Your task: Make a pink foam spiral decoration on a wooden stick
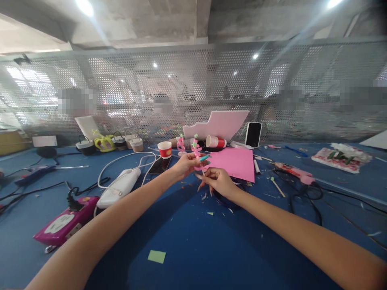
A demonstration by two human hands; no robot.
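Observation:
My left hand [188, 164], its fingers closed, holds a small pink paper craft [196, 150] with green bits at its top. A thin pale stick [203, 172] comes down from the craft. On the lower end of that stick, my right hand [220, 182] is closed in a pinch. Behind my left hand stands a similar pink and green paper piece [181, 144]. A sheet of pink paper [238, 163] lies just beyond my right hand. Fingers partly hide where the craft meets the stick.
A red and white paper cup [165, 150] stands beside a dark phone [160, 166]. At left are a white power bank [121, 188] and a magenta power strip [66, 221]. A pink glue gun [294, 173] lies right with its cable. A green paper piece [156, 256] lies in front.

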